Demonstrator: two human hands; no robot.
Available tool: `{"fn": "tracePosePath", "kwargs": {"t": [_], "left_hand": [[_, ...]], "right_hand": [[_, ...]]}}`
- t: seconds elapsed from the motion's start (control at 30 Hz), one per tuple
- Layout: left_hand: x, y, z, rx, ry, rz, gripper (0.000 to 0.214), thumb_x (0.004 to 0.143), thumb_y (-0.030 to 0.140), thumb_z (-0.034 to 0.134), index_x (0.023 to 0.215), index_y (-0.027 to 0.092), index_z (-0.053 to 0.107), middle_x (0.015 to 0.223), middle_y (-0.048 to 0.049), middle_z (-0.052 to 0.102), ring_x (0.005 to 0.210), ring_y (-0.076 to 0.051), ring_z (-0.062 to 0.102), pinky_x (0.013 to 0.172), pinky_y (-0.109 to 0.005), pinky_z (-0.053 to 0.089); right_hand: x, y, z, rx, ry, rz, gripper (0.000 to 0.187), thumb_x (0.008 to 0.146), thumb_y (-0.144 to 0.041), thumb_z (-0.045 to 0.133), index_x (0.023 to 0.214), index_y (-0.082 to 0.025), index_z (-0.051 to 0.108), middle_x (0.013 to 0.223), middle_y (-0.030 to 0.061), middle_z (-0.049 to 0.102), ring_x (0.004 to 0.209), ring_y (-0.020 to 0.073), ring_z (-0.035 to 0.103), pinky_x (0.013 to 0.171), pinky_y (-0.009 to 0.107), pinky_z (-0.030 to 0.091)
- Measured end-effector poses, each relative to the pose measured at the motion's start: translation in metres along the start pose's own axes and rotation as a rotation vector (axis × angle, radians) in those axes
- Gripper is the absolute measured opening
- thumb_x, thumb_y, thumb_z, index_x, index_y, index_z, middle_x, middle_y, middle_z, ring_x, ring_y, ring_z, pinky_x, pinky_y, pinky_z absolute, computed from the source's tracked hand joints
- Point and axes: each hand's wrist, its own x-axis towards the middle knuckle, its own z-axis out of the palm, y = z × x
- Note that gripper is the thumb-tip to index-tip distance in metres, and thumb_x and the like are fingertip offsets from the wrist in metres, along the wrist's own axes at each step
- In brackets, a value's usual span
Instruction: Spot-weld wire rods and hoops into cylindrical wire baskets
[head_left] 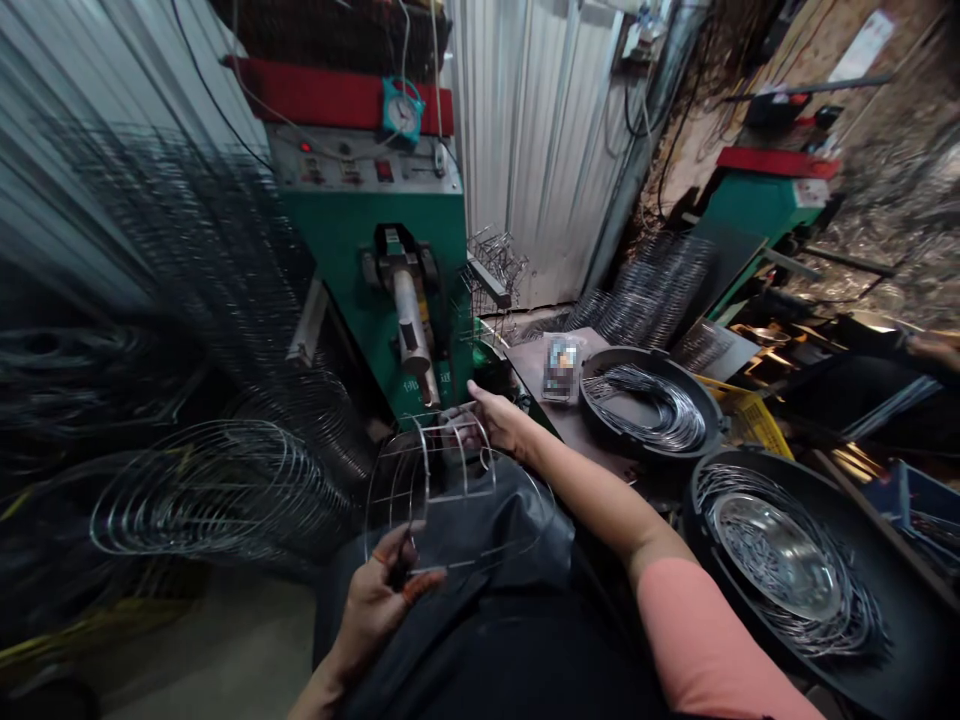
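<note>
A round wire rack [427, 470] of curved rings and cross wires is held over my lap, just below the metal electrode arm [411, 320] of a green machine [334, 235]. My left hand [382, 585], with orange wrapping on some fingers, is closed on the near edge of the rack. At the far side, my right hand [495, 420] grips the rack close to the electrode tip, its thumb up and its other fingers partly hidden by the wires. A dark apron [487, 620] lies beneath the rack.
Wire rings [202, 490] are piled at the left beside tall stacks of wire racks [217, 230]. To the right, a black pan [649, 355] holds wire hoops; a larger pan [885, 580] holds more hoops and a metal bowl [776, 555]. Another person's hand [934, 350] shows far right.
</note>
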Motion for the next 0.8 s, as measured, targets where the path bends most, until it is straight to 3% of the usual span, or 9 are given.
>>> {"fn": "tracePosePath", "kwargs": {"t": [0.07, 0.13, 0.2, 0.33, 0.47, 0.63, 0.8], "left_hand": [[0.006, 0.012, 0.0, -0.163, 0.114, -0.163, 0.058, 0.05, 0.04, 0.078, 0.099, 0.02, 0.054, 0.064, 0.0053, 0.05, 0.051, -0.009, 0.049, 0.045, -0.02, 0.04], [0.015, 0.019, -0.001, -0.331, 0.16, -0.273, 0.061, 0.051, 0.039, 0.078, 0.102, 0.02, 0.05, 0.062, 0.008, 0.046, 0.04, -0.005, 0.039, 0.036, -0.018, 0.03], [0.027, 0.02, -0.003, -0.453, 0.173, -0.319, 0.06, 0.052, 0.037, 0.078, 0.101, 0.021, 0.047, 0.059, 0.0107, 0.041, 0.034, -0.001, 0.029, 0.032, -0.016, 0.022], [0.051, 0.012, -0.002, -0.543, 0.216, -0.315, 0.057, 0.054, 0.036, 0.077, 0.099, 0.019, 0.046, 0.054, 0.0125, 0.038, 0.031, 0.0, 0.022, 0.03, -0.015, 0.02], [0.071, 0.007, 0.001, -0.58, 0.238, -0.297, 0.058, 0.058, 0.039, 0.074, 0.104, 0.02, 0.045, 0.049, 0.0133, 0.036, 0.032, -0.002, 0.019, 0.028, -0.014, 0.017], [0.09, -0.001, 0.0, -0.623, 0.205, -0.313, 0.055, 0.063, 0.043, 0.07, 0.105, 0.022, 0.044, 0.044, 0.0141, 0.029, 0.032, -0.003, 0.018, 0.028, -0.014, 0.014], [0.111, -0.008, 0.001, -0.603, 0.224, -0.367, 0.055, 0.059, 0.042, 0.073, 0.101, 0.022, 0.043, 0.047, 0.0131, 0.036, 0.032, -0.003, 0.019, 0.029, -0.014, 0.014]], "right_hand": [[-0.009, -0.003, -0.009, -0.188, 0.019, -0.03, 0.048, 0.088, -0.054, 0.033, 0.092, -0.013, 0.059, 0.066, 0.0032, 0.06, 0.052, 0.0107, 0.052, 0.051, 0.024, 0.045], [-0.023, -0.004, -0.019, -0.446, 0.013, -0.187, 0.039, 0.082, -0.05, 0.048, 0.09, -0.015, 0.062, 0.072, 0.0019, 0.063, 0.062, 0.0118, 0.056, 0.063, 0.024, 0.047], [-0.035, -0.002, -0.028, -0.689, -0.039, -0.337, 0.031, 0.077, -0.044, 0.058, 0.091, -0.017, 0.065, 0.083, 0.0015, 0.066, 0.078, 0.0151, 0.059, 0.076, 0.027, 0.045], [-0.038, 0.007, -0.034, -0.978, -0.051, -0.444, 0.029, 0.073, -0.039, 0.062, 0.094, -0.019, 0.067, 0.095, 0.0023, 0.067, 0.092, 0.0198, 0.06, 0.083, 0.03, 0.043], [-0.017, 0.021, -0.032, -1.079, -0.017, -0.49, 0.023, 0.074, -0.034, 0.062, 0.092, -0.02, 0.067, 0.089, 0.002, 0.069, 0.085, 0.019, 0.062, 0.075, 0.028, 0.045], [0.01, 0.03, -0.033, -1.025, 0.097, -0.583, 0.016, 0.08, -0.031, 0.055, 0.083, -0.02, 0.067, 0.079, 0.0009, 0.068, 0.074, 0.0159, 0.062, 0.068, 0.025, 0.044], [0.033, 0.031, -0.038, -1.193, 0.209, -0.68, 0.013, 0.08, -0.032, 0.059, 0.079, -0.021, 0.065, 0.078, 0.0014, 0.068, 0.077, 0.0165, 0.06, 0.079, 0.032, 0.035]]}}
